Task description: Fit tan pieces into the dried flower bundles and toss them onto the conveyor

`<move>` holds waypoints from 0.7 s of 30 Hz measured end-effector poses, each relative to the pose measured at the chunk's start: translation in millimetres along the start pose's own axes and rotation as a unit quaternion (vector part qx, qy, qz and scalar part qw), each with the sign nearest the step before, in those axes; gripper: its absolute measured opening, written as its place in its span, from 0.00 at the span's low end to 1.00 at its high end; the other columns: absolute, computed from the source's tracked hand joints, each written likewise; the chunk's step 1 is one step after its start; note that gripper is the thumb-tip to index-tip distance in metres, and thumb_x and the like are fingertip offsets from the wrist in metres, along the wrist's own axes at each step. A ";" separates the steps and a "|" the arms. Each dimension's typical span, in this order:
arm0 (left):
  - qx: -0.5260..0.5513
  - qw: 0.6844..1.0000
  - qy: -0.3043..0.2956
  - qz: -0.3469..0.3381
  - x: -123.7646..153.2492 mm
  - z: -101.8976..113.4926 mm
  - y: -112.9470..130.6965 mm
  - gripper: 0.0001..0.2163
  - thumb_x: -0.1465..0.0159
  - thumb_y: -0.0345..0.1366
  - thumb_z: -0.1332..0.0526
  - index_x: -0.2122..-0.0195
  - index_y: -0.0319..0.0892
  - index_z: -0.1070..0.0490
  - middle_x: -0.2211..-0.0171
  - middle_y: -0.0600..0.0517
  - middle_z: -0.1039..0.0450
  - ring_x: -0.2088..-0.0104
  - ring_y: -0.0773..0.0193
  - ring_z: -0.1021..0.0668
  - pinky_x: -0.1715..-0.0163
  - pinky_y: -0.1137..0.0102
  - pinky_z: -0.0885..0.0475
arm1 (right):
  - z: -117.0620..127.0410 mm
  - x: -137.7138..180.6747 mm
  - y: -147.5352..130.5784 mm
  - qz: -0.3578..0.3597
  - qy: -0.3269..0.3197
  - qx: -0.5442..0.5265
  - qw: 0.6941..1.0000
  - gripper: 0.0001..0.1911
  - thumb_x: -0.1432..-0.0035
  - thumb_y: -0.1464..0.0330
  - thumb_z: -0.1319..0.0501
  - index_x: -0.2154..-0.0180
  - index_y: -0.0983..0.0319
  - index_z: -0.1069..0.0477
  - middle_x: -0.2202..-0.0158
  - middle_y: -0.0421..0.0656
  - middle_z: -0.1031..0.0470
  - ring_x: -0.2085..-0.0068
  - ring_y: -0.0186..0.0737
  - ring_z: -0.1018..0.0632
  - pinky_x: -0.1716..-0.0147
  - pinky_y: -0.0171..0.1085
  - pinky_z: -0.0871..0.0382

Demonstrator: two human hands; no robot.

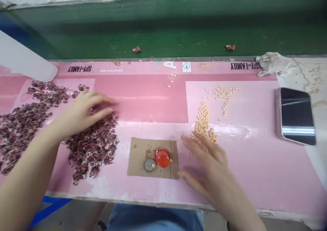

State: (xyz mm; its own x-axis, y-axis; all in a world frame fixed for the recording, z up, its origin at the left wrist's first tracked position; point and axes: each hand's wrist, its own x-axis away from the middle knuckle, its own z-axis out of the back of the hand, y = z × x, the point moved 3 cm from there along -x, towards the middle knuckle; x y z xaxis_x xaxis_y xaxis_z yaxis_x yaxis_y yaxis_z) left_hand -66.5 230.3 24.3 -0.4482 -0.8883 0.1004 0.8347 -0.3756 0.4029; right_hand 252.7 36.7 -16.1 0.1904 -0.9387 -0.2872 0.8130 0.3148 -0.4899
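Observation:
My left hand (85, 112) is over the edge of a pile of small dark maroon pieces (93, 149) with pale edges. Its thumb and fingers are apart, the fingertips blurred, and I see nothing held. To the right, my right hand (208, 161) hovers low with thumb and fingers spread, beside a heap of tiny tan pieces (202, 118). Between the hands lies a cardboard piece (138, 159). On it are a small red dish (162, 158) with orange-red contents and an upturned bottle cap (149, 165); a tan bit lies at each.
More maroon pieces (22, 128) spread at the left, by a white cylindrical container (25, 59). A phone (296, 116) and crumpled plastic (276, 64) lie at the right. Behind the pink mat (143, 98) runs a green surface (163, 30) bearing two maroon pieces.

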 end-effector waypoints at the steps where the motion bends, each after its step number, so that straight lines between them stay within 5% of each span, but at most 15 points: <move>1: -0.001 1.000 0.005 -0.027 12.0 -6.9 0.9 0.27 0.28 0.57 0.47 0.53 0.39 0.19 0.52 0.44 0.19 0.49 0.51 0.23 0.40 0.55 0.33 | 8.6 3.6 5.7 -0.025 0.032 -0.009 0.999 0.19 0.27 0.58 0.42 0.38 0.55 0.32 0.43 0.49 0.20 0.38 0.51 0.23 0.46 0.50 0.24; 5: -0.048 0.995 0.035 -0.085 28.2 -21.7 1.4 0.35 0.25 0.62 0.57 0.55 0.39 0.19 0.55 0.42 0.19 0.54 0.52 0.21 0.46 0.59 0.30 | 41.4 32.0 28.3 -0.125 0.148 0.000 0.981 0.09 0.31 0.68 0.37 0.50 0.55 0.28 0.56 0.44 0.17 0.52 0.47 0.16 0.55 0.47 0.20; 12: -0.101 0.994 0.043 -0.005 19.3 -6.8 20.7 0.50 0.35 0.75 0.67 0.52 0.37 0.20 0.57 0.44 0.22 0.58 0.54 0.22 0.55 0.63 0.31 | 32.3 62.9 28.3 -0.135 0.118 0.064 0.982 0.06 0.30 0.64 0.36 0.54 0.57 0.29 0.59 0.43 0.16 0.60 0.43 0.15 0.64 0.41 0.19; 16: -0.085 0.991 0.101 -0.038 36.8 -3.6 29.4 0.40 0.28 0.68 0.61 0.53 0.38 0.21 0.60 0.49 0.27 0.60 0.60 0.25 0.55 0.66 0.33 | 23.2 51.1 23.1 -0.114 0.143 0.096 0.979 0.05 0.30 0.66 0.36 0.55 0.57 0.29 0.61 0.43 0.16 0.61 0.43 0.15 0.63 0.40 0.20; 21: 0.024 0.987 0.137 -0.077 74.0 -7.4 33.4 0.10 0.26 0.46 0.42 0.58 0.48 0.24 0.59 0.54 0.26 0.60 0.61 0.25 0.55 0.65 0.34 | 24.8 40.5 24.6 -0.110 0.134 0.099 0.980 0.01 0.31 0.68 0.38 0.59 0.56 0.28 0.66 0.42 0.18 0.66 0.43 0.16 0.66 0.40 0.21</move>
State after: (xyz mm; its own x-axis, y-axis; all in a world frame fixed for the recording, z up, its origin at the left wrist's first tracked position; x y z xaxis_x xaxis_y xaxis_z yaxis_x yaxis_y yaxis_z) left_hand -69.4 150.2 38.4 -0.4600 -0.8621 -0.2127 0.7441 -0.5050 0.4374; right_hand 294.1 3.0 -19.4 -0.1317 -0.9022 -0.4108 0.9143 0.0496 -0.4020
